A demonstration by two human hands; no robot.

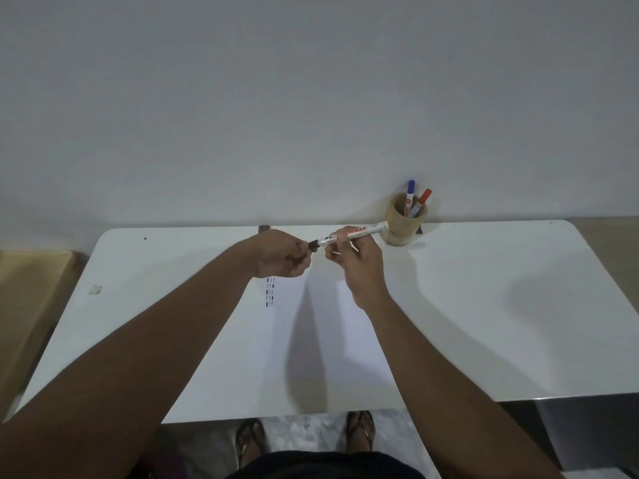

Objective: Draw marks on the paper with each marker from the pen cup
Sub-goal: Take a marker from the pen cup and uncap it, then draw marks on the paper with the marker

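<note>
My right hand [356, 261] holds a white marker [356, 233] level above the table, its dark end pointing left. My left hand [281, 255] pinches the black cap [314, 244] at that end, touching the marker. A sheet of white paper [325, 340] lies flat below both hands, with short blue dashes [269, 293] in two columns near its upper left. The wooden pen cup [404, 219] stands at the table's back edge, right of my hands. It holds a blue-capped marker [410, 197] and a red-capped marker [422, 201].
The white table [501, 305] has rounded corners and ends against a pale wall. A small scrap of tape [95, 289] sits at its left. A tan surface [31, 295] lies left of the table. My sandalled feet [359, 433] show under the front edge.
</note>
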